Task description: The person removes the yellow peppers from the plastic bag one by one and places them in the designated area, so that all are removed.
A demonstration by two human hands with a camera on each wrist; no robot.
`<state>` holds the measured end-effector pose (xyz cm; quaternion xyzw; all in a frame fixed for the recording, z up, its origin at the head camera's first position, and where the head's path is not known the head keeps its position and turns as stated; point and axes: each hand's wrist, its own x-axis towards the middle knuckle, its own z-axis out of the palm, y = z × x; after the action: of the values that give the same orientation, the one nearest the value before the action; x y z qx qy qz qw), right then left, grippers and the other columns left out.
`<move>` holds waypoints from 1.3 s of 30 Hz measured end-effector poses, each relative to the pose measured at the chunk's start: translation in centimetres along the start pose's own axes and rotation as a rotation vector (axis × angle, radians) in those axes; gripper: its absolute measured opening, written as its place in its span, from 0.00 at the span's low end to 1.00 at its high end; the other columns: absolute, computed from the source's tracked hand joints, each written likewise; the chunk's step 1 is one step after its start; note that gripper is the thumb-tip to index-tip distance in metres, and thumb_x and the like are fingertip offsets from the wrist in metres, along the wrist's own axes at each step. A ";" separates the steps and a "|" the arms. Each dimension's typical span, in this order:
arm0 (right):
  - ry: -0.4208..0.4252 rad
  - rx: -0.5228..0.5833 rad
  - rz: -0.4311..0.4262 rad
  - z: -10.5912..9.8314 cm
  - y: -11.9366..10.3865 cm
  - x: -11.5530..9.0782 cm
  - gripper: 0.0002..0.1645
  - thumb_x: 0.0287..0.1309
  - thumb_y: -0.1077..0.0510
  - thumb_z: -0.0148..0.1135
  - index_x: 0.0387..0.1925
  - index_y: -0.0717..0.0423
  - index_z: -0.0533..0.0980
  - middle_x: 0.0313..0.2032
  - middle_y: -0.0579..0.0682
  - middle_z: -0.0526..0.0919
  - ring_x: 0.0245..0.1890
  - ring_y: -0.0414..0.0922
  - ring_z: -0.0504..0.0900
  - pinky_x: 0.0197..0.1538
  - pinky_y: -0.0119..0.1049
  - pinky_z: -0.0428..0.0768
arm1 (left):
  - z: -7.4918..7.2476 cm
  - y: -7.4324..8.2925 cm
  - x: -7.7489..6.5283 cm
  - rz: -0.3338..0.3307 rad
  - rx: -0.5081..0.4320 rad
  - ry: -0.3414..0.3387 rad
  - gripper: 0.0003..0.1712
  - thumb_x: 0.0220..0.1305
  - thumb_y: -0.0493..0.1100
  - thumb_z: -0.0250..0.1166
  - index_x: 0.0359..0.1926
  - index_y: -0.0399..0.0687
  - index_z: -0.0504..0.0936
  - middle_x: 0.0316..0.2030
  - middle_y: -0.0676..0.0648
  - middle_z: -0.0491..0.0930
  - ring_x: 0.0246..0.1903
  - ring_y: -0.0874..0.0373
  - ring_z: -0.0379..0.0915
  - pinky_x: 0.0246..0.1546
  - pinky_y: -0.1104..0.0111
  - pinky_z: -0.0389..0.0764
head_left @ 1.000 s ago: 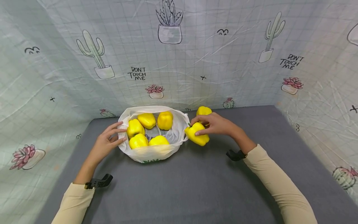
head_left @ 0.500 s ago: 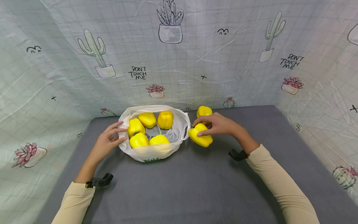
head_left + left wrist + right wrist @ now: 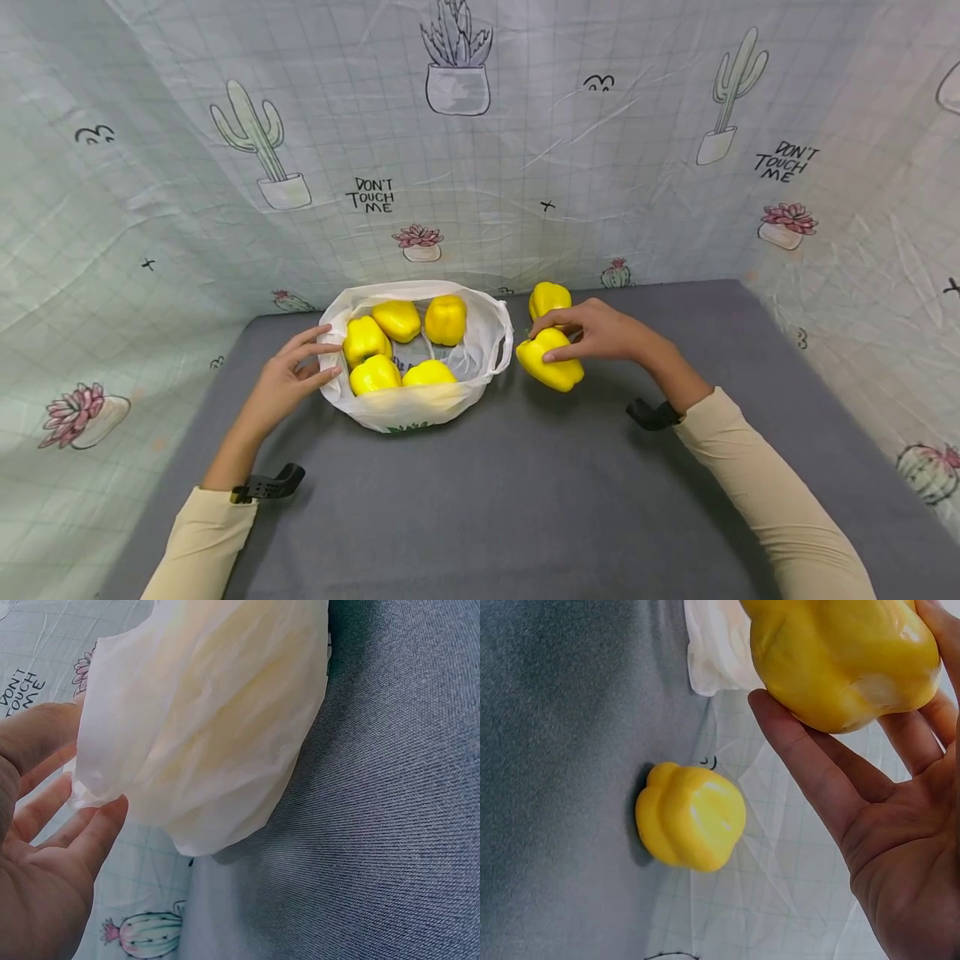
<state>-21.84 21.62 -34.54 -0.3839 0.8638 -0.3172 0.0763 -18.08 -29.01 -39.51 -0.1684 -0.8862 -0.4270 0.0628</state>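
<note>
A white plastic bag [image 3: 408, 412] stands with its mouth wide, holding several yellow bell peppers [image 3: 446, 320]. At its left rim is my left hand [image 3: 288, 379]; in the left wrist view the bag's edge [image 3: 112, 765] lies between thumb and fingers. My right hand [image 3: 600, 329] grips another yellow bell pepper [image 3: 551, 362] just right of the bag, thumb on the near side and fingers over the top. In the right wrist view this held pepper [image 3: 847, 660] is off the table. Behind the right hand, one more yellow bell pepper [image 3: 550, 298] rests on the table, partly hidden.
The grey cloth-covered table [image 3: 450, 517] runs up to a hanging curtain [image 3: 525, 150] printed with cacti, which also closes in both sides. A loop handle [image 3: 504, 337] of the bag sticks out at its right side.
My right hand has moved to the right with the pepper, away from the bag's rim, leaving a small gap. The left hand and the bag stay nearly where they were.
</note>
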 end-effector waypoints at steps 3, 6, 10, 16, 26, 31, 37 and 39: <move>-0.002 -0.001 0.006 -0.2 0.1 -0.3 0.22 0.60 0.46 0.74 0.55 0.42 0.82 0.45 0.43 0.86 0.41 0.41 0.84 0.47 0.40 0.85 | 0.1 -0.1 -0.1 0.000 0.000 0.003 0.22 0.67 0.42 0.71 0.59 0.41 0.83 0.74 0.48 0.62 0.73 0.43 0.56 0.58 0.80 0.72; 0.007 -0.002 0.007 -0.3 0.2 -0.6 0.21 0.60 0.46 0.74 0.54 0.41 0.82 0.44 0.43 0.86 0.41 0.40 0.84 0.47 0.39 0.85 | 0.2 0.0 0.0 0.004 0.002 0.008 0.22 0.67 0.42 0.71 0.59 0.40 0.83 0.74 0.48 0.62 0.73 0.42 0.57 0.58 0.81 0.71; 0.023 -0.004 0.002 -0.4 0.4 -1.0 0.21 0.59 0.46 0.74 0.54 0.41 0.82 0.44 0.42 0.86 0.41 0.39 0.84 0.47 0.41 0.85 | 0.1 -0.1 0.0 0.011 0.001 0.007 0.22 0.67 0.42 0.70 0.59 0.39 0.82 0.74 0.47 0.62 0.73 0.42 0.56 0.58 0.82 0.71; 0.014 -0.004 0.001 -0.7 0.7 -1.3 0.20 0.59 0.47 0.75 0.53 0.41 0.83 0.46 0.41 0.86 0.42 0.39 0.83 0.48 0.41 0.85 | 0.0 -0.2 -0.1 0.003 0.015 0.011 0.22 0.67 0.42 0.71 0.59 0.40 0.83 0.74 0.47 0.62 0.73 0.42 0.56 0.58 0.80 0.72; 0.014 0.007 0.032 -0.9 1.5 -2.1 0.21 0.60 0.47 0.74 0.54 0.42 0.82 0.48 0.43 0.86 0.45 0.41 0.85 0.49 0.40 0.85 | -0.2 -0.1 0.1 0.002 0.000 0.003 0.22 0.67 0.41 0.70 0.59 0.40 0.82 0.74 0.47 0.62 0.73 0.42 0.56 0.58 0.82 0.70; 0.013 -0.008 0.034 -1.1 1.8 -2.5 0.21 0.61 0.48 0.73 0.55 0.45 0.81 0.48 0.44 0.86 0.45 0.42 0.85 0.49 0.44 0.86 | -0.1 -0.1 0.0 -0.003 -0.010 -0.001 0.21 0.67 0.41 0.70 0.59 0.40 0.82 0.74 0.47 0.62 0.73 0.42 0.55 0.58 0.82 0.71; 0.018 -0.014 0.033 -1.2 2.2 -2.8 0.21 0.61 0.48 0.72 0.56 0.44 0.81 0.49 0.43 0.86 0.45 0.41 0.85 0.49 0.47 0.85 | -0.1 0.0 0.0 -0.008 -0.018 0.002 0.22 0.67 0.41 0.71 0.59 0.39 0.82 0.74 0.47 0.62 0.73 0.42 0.55 0.58 0.83 0.70; 0.023 -0.017 0.034 -1.2 2.3 -2.9 0.21 0.61 0.48 0.72 0.55 0.43 0.81 0.49 0.43 0.86 0.45 0.41 0.85 0.49 0.48 0.85 | 0.0 0.0 0.0 -0.011 -0.018 0.001 0.22 0.67 0.41 0.71 0.59 0.39 0.82 0.74 0.47 0.62 0.73 0.42 0.55 0.58 0.82 0.70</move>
<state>-21.73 25.47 -35.29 -0.3661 0.8738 -0.3127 0.0685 -18.11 -29.03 -39.47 -0.1639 -0.8832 -0.4354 0.0593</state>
